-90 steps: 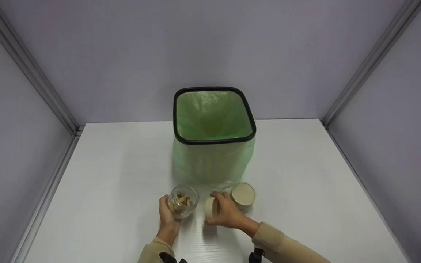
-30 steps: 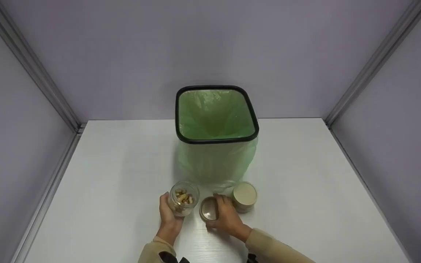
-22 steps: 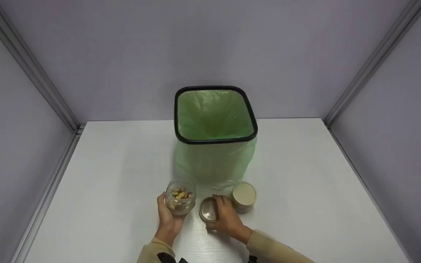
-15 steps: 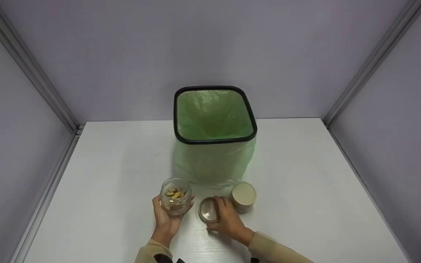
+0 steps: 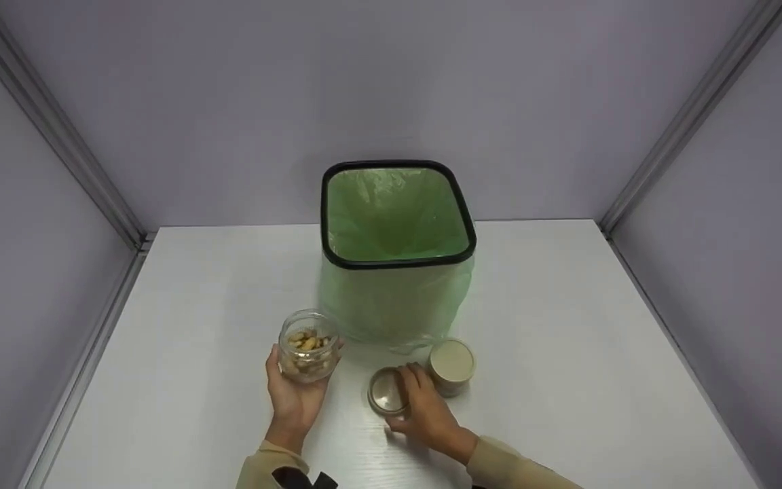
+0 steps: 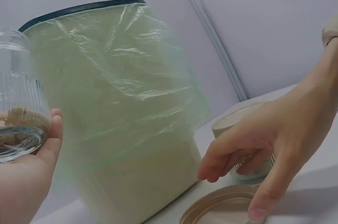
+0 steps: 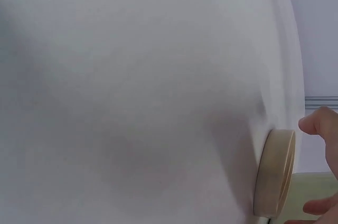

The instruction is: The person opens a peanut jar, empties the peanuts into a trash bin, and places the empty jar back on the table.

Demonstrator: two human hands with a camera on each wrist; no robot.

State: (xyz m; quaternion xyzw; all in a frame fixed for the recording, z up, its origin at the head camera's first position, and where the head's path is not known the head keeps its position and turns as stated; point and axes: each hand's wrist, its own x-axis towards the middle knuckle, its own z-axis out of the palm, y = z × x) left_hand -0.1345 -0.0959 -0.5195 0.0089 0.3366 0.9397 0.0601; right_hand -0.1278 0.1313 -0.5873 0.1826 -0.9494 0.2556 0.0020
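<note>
My left hand (image 5: 294, 406) holds a clear glass jar (image 5: 308, 358) from below and the side, clear of the table. Tan, nut-like pieces lie in the bottom of the jar, which has no lid on. A round beige lid (image 5: 387, 392) lies on the table with its hollow side up, as the left wrist view (image 6: 224, 211) confirms. Over it is my right hand (image 5: 428, 413), thumb and fingers spread apart. In the right wrist view, a gap shows between those fingers (image 7: 319, 122) and the lid's wall (image 7: 270, 174).
Close beyond my right hand stands a second glass jar with a beige lid (image 5: 452, 360) on it. Behind both jars is a tall bin (image 5: 394, 299) with a green liner and a black rim. Grey walls (image 5: 391, 81) enclose the white table (image 5: 554, 326).
The lid has gone from standing on edge in my right hand to lying flat, and the right fingers have loosened from it. My left hand has carried the jar left and up.
</note>
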